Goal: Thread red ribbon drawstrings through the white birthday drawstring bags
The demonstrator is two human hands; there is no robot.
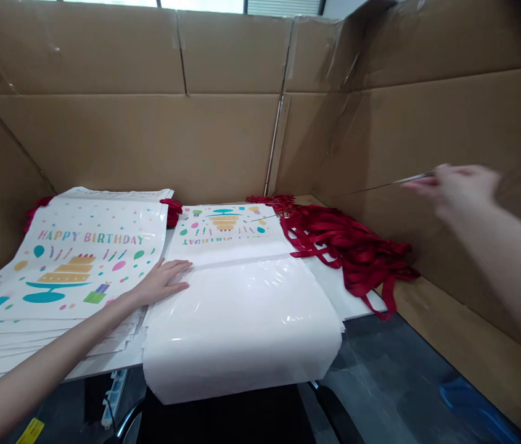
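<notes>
My left hand [165, 282] lies with fingers stretched out on the left edge of a glossy white plastic bag [242, 296], its printed cake and upside-down lettering at the far end. The bag's near part bends down over the table's front edge. Raised at the right, my right hand [466, 188] is closed and a little blurred. From its fingertips a slim, pale, pointed piece and a thin thread [373, 187] run left; a thin line also shows over the bag's print. Whether these join I cannot tell.
A stack of "Happy Birthday" printed bags [89, 246] lies at left, with red ribbon [174, 211] behind it. A heap of red ribbon [352, 240] lies at right. Cardboard walls [149, 142] enclose the table. A black chair [223, 419] stands in front.
</notes>
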